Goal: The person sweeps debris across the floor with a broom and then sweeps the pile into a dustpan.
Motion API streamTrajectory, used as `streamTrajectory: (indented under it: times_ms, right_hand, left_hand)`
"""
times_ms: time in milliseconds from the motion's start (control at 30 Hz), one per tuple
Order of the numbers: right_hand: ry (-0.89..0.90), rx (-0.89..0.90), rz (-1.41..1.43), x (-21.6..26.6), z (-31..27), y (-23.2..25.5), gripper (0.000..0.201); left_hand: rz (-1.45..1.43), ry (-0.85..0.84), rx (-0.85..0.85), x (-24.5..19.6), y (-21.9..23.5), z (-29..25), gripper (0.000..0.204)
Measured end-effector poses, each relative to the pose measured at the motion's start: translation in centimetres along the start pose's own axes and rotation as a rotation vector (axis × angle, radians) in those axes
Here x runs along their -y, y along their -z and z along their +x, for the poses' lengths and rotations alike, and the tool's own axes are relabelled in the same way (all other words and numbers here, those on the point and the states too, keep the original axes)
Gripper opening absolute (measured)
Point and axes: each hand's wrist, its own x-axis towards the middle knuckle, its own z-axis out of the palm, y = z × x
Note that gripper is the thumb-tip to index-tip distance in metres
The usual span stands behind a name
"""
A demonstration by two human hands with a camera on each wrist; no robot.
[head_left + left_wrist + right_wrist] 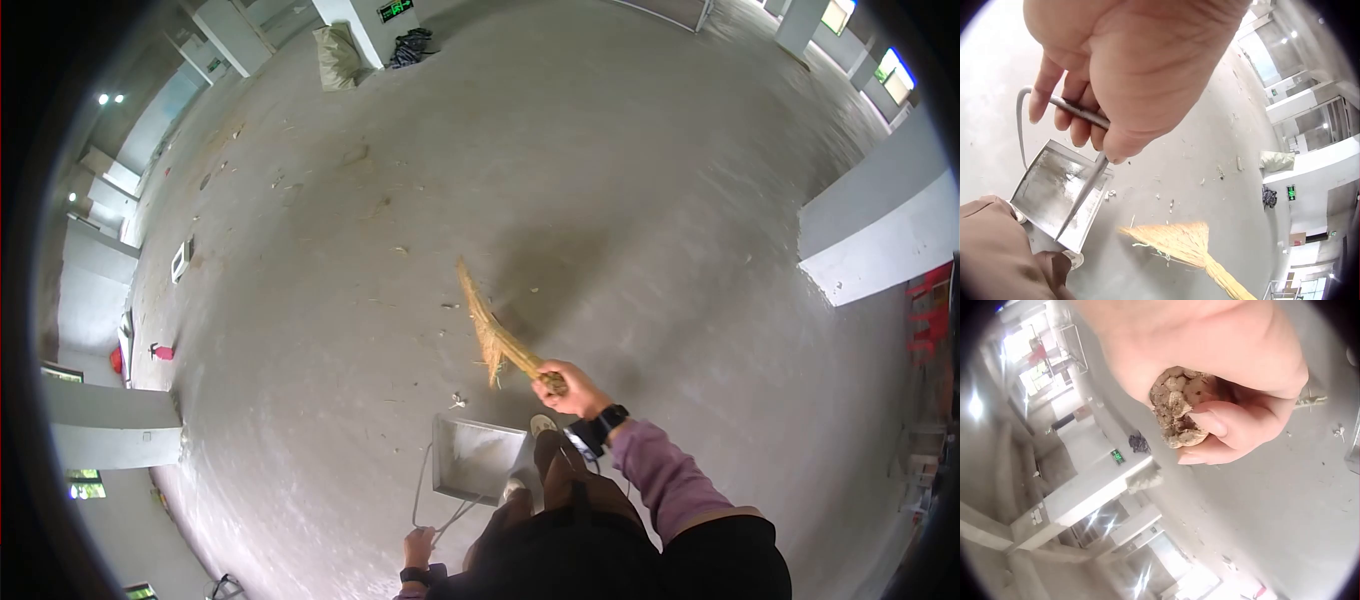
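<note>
A straw broom [492, 330] slants over the grey floor, its bristles spread toward the far left. The right hand [565, 389] grips the broom's handle end; in the right wrist view the fingers of that hand [1229, 394] curl round the knobbly butt [1175, 409]. Down at the left, the left hand [419, 546] holds the thin metal handle of a dustpan [480, 458]. The left wrist view shows the left hand [1129, 75] with fingers round the bent rod, the metal dustpan [1054, 187] below and the broom [1179, 242] to its right.
Small scraps [458, 400] lie between broom and dustpan, with more litter farther up the floor. The person's shoes [541, 424] are beside the dustpan. A sack [338, 58] and a black bag [411, 47] stand by a far pillar. Another pillar [880, 240] is at right.
</note>
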Motion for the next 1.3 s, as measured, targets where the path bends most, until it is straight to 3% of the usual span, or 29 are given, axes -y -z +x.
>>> streamTrajectory:
  times_ms: [167, 300, 467, 567, 600, 700, 833, 900, 967, 1033, 1067, 1133, 1233, 1300]
  right_hand:
    - [0.118, -0.176, -0.109, 1.8, -5.0, 1.6, 0.015]
    - [0.218, -0.370, -0.309, 4.3, -7.4, 4.1, 0.015]
    - [0.336, -0.638, -0.436, 10.9, -5.7, 9.8, 0.014]
    - [0.305, -0.711, -0.392, 15.7, -4.1, 13.2, 0.013]
    - [0.283, -0.728, -0.373, 16.9, -3.3, 13.9, 0.012]
    - [0.162, -0.789, -0.378, 18.8, -0.7, 14.5, 0.011]
    - [0.161, -0.476, -0.644, 13.8, 5.5, 15.3, 0.016]
    - [0.039, -0.489, -0.440, 8.6, 9.4, 11.9, 0.016]
    - [0.028, -0.345, -0.471, 2.7, 12.0, 7.7, 0.014]
    - [-0.045, -0.429, -0.469, -2.2, 15.0, 3.3, 0.014]
    - [-0.085, -0.447, -0.458, -4.0, 16.3, 1.2, 0.014]
    - [-0.128, -0.392, -0.480, -5.7, 17.1, -3.9, 0.016]
    - [-0.173, -0.238, -0.490, -5.3, 18.2, -7.4, 0.017]
    - [-0.188, -0.153, -0.388, -3.4, 17.9, -8.2, 0.015]
  left_hand:
    - [-0.150, 0.045, 0.003, -0.4, -1.1, -1.1, 0.034]
    - [-0.054, 0.047, 0.024, 0.9, -2.4, 0.0, 0.031]
    - [-0.083, 0.148, 0.011, 1.0, -3.5, -1.1, 0.032]
    - [-0.017, -0.150, 0.015, 5.2, -4.3, -1.3, 0.033]
    - [-0.122, 0.195, -0.027, 1.2, -4.1, -3.1, 0.032]
    - [-0.165, 0.229, -0.075, 1.3, -5.1, -4.7, 0.031]
    - [-0.204, 0.252, -0.125, 2.0, -6.8, -6.5, 0.032]
    - [-0.221, 0.290, -0.118, 2.5, -7.8, -7.1, 0.031]
    - [-0.238, 0.318, -0.118, 3.1, -8.5, -7.7, 0.030]
    - [-0.256, 0.339, -0.126, 3.6, -9.3, -8.2, 0.029]
    - [-0.222, 0.228, -0.131, 4.5, -9.7, -8.4, 0.028]
    - [-0.156, 0.007, -0.148, 8.6, -11.4, -8.5, 0.028]
    - [-0.406, 0.331, -0.178, 5.0, -11.2, -10.3, 0.027]
    - [-0.355, 0.201, -0.156, 8.1, -12.9, -10.6, 0.028]
